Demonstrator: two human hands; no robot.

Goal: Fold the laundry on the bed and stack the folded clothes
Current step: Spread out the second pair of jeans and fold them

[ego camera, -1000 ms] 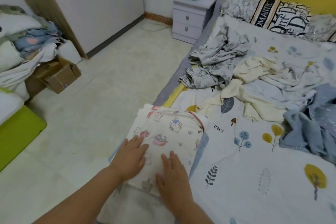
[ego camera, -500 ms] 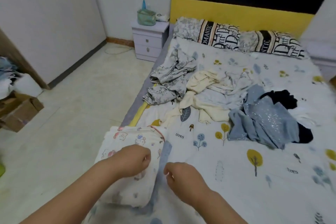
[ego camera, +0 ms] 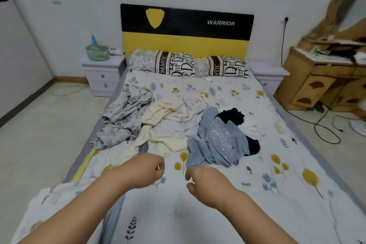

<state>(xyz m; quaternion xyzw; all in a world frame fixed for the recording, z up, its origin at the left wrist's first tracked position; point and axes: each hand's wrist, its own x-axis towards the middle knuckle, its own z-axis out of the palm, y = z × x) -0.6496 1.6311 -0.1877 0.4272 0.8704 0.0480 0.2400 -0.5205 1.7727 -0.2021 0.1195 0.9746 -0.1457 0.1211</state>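
A folded white cartoon-print garment (ego camera: 49, 202) lies at the bed's near left corner. Loose laundry is piled mid-bed: a grey floral piece (ego camera: 124, 117), a cream garment (ego camera: 164, 125), a sparkly blue-grey garment (ego camera: 217, 140) and something black (ego camera: 233, 117). My left hand (ego camera: 144, 170) hovers over the printed sheet (ego camera: 277, 194) near the cream garment, fingers loosely curled, holding nothing. My right hand (ego camera: 206, 180) hovers just short of the blue-grey garment's near edge, fingers curled downward and empty.
Two patterned pillows (ego camera: 188, 63) rest against the yellow and black headboard (ego camera: 186, 31). A white nightstand (ego camera: 103, 73) with a green basket stands left, a wooden dresser (ego camera: 324, 83) right. Cables (ego camera: 320, 125) trail on the floor at right.
Both hands left the folded cartoon-print garment and moved forward and right toward the loose pile. My view swung right, so the folded garment now sits at the lower left.
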